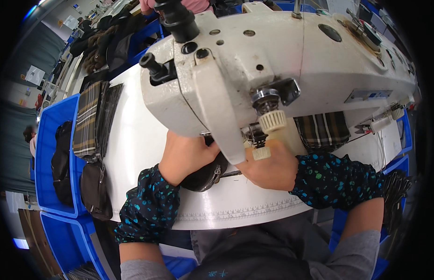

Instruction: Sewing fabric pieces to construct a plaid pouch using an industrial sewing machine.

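A black zippered pouch (198, 181) lies on the white table under the head of a sewing machine (268, 56). Its metal zipper (211, 179) curves along the side nearest me. My left hand (186, 156) is closed on the pouch's far left part, fingertips hidden behind the machine head. My right hand (271, 169) is bent around the pouch's right end, beside the needle area. A dark strip runs from the pouch to its thumb. The machine's pale knobs (272, 121) cover part of that hand, and the needle itself is hidden.
Plaid fabric pieces (323, 131) lie right of the machine head. On the left stand a plaid stack (90, 121), a black pouch (94, 189) and a blue bin (58, 109) holding dark pieces. A ruler scale (245, 211) follows the table's near edge.
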Motion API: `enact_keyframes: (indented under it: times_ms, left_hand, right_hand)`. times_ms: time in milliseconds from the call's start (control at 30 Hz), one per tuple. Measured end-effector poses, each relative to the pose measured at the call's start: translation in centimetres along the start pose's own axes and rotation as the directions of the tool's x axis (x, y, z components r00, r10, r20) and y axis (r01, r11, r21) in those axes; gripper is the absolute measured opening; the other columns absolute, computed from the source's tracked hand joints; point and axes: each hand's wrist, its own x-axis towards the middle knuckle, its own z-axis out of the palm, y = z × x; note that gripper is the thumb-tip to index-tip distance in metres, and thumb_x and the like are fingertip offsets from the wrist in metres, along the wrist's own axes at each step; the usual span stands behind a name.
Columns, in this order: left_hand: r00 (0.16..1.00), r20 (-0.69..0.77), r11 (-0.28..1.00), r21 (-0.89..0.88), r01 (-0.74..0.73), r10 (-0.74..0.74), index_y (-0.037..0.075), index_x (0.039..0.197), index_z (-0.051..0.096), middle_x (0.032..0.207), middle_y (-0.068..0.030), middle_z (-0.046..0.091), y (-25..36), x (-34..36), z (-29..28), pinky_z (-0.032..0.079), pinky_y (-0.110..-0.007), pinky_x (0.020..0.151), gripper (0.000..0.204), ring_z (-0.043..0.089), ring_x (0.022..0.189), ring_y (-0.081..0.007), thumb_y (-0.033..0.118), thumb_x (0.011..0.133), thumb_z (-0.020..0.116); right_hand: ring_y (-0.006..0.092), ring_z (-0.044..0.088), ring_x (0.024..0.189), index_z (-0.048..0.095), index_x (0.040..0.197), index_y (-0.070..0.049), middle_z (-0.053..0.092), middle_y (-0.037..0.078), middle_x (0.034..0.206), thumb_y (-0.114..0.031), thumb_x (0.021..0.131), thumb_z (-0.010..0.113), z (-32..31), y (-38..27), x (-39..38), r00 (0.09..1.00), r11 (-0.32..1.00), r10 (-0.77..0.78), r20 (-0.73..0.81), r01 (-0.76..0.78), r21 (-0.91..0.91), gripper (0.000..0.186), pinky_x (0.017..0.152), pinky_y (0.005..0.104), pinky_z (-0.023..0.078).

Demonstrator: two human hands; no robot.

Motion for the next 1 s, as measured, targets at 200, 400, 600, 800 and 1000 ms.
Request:
enact_keyframes:
  times_ms: [200,400,600,800,1000]
  left_hand:
    - [0.995,-0.025,0.994,0.063,-0.095,0.097,0.005,0.1,0.071,0.079,-0.0083,0.068,-0.7,-0.3,0.2,0.049,-0.034,0.058,0.032,0.062,0.064,-0.0227,0.022,0.075,0.081]
    - [0.991,0.074,0.993,0.047,0.107,-0.11,0.002,0.108,0.069,0.102,-0.0154,0.072,-0.8,-0.6,0.5,0.052,-0.039,0.084,0.04,0.067,0.093,-0.0319,0.022,0.075,0.079]
    - [0.987,0.085,0.989,-0.049,0.142,-0.138,-0.001,0.108,0.068,0.101,-0.0172,0.071,1.0,-0.3,0.3,0.053,-0.04,0.086,0.041,0.067,0.094,-0.0339,0.018,0.073,0.076]
    - [0.964,0.116,0.958,-0.135,0.252,-0.237,-0.003,0.107,0.067,0.096,-0.0193,0.071,1.0,-0.6,0.5,0.054,-0.041,0.079,0.041,0.067,0.087,-0.0354,0.016,0.072,0.076]
    - [0.941,0.212,0.953,-0.09,0.288,-0.264,-0.002,0.104,0.067,0.091,-0.0184,0.071,-0.4,-0.9,0.7,0.054,-0.04,0.071,0.035,0.067,0.077,-0.0326,0.018,0.077,0.077]
  right_hand:
    - [0.0251,0.064,0.055,0.063,0.072,-0.009,0.057,0.007,0.058,-0.013,0.075,0.065,0.2,0.2,0.0,0.999,0.999,0.009,0.043,-0.011,0.034,0.006,0.048,0.0379,0.049]
    - [0.0204,0.064,0.071,0.063,0.122,-0.007,0.061,0.002,0.086,-0.012,0.082,0.062,0.9,0.8,-0.7,0.948,0.991,-0.088,0.306,0.114,-0.067,0.04,0.059,0.0308,0.051]
    - [0.0235,0.062,0.061,0.067,0.11,-0.007,0.062,0.004,0.079,-0.009,0.082,0.063,-0.7,0.4,-0.4,0.988,0.999,-0.004,0.155,0.01,-0.038,0.028,0.053,0.0363,0.05]
    - [0.028,0.059,0.052,0.068,0.092,-0.007,0.057,0.006,0.061,-0.021,0.077,0.074,-1.0,0.2,0.2,0.999,0.999,0.026,0.024,-0.026,0.031,0.021,0.047,0.0391,0.047]
    - [0.0218,0.062,0.053,0.068,0.076,-0.004,0.059,0.009,0.065,-0.016,0.077,0.068,-0.2,0.8,0.3,0.964,0.981,0.191,-0.188,-0.182,0.062,0.012,0.043,0.0357,0.044]
